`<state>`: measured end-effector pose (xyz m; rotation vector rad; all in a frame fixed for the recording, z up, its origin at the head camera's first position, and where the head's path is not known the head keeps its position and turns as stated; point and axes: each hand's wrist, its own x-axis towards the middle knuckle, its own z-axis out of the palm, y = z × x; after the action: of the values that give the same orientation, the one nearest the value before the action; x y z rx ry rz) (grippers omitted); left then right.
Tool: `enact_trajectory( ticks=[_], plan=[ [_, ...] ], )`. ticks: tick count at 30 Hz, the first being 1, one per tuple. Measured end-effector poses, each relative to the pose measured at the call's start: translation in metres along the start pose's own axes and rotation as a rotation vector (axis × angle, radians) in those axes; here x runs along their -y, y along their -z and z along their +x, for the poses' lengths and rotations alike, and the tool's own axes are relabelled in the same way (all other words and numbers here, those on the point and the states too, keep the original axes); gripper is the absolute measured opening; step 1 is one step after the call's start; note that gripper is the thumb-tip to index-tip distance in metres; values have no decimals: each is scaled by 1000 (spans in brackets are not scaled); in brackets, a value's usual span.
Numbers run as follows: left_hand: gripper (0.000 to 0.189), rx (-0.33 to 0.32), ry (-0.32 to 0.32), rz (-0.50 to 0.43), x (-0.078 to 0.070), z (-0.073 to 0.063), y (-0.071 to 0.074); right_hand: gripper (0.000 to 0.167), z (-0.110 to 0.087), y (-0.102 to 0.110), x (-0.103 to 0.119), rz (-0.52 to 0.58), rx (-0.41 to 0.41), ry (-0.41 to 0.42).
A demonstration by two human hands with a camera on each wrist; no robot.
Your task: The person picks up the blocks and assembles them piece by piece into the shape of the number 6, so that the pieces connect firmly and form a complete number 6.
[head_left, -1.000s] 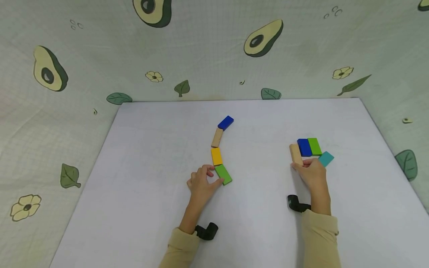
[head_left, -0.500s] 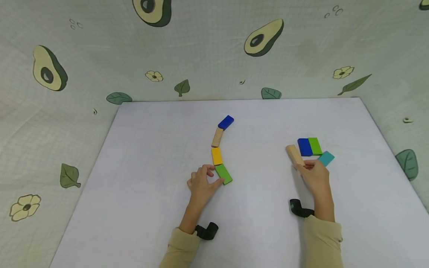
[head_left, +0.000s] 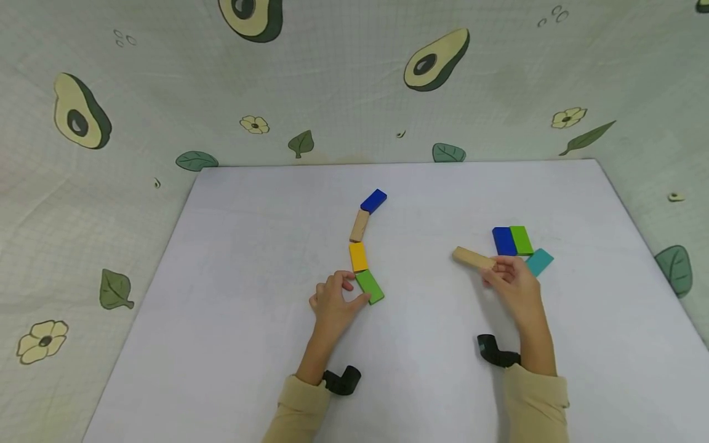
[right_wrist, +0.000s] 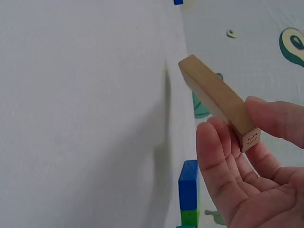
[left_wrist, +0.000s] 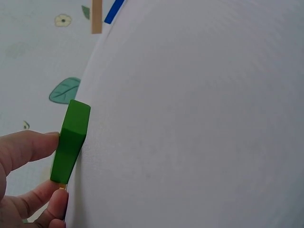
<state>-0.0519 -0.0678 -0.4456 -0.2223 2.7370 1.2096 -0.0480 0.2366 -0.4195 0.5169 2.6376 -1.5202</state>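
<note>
My left hand (head_left: 335, 304) holds a green wooden block (head_left: 370, 287) at the near end of a curved row on the white table. The thumb touches its near end and a fingertip its far end; in the left wrist view the green block (left_wrist: 71, 141) stands between thumb and fingers. Beyond it the row runs through a yellow block (head_left: 358, 256), a natural wood block (head_left: 359, 226) and a blue block (head_left: 373, 201). My right hand (head_left: 515, 286) pinches a plain wooden block (head_left: 472, 257) by one end. In the right wrist view that wooden block (right_wrist: 218, 97) is raised and tilted.
Just beyond my right hand lie a blue block (head_left: 504, 241) and a green block (head_left: 521, 240) side by side, with a teal block (head_left: 539, 262) near them. The white tabletop (head_left: 266, 246) meets an avocado-print cloth (head_left: 343, 80) at its back edge.
My right hand has taken the wooden block away from the blue block's side, leftward, and its free end has swung left. My left hand and the row have stayed put.
</note>
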Motion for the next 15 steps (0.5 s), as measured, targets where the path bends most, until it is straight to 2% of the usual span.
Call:
enact_trajectory(
  ticks=[5,15],
  plan=[
    [40,0,10,12,0,0,0,44,-4,-6,5,94,20,93],
    [40,-1,11,7,-1,0,0,34,-7,-20,11,16,132,104]
  ],
)
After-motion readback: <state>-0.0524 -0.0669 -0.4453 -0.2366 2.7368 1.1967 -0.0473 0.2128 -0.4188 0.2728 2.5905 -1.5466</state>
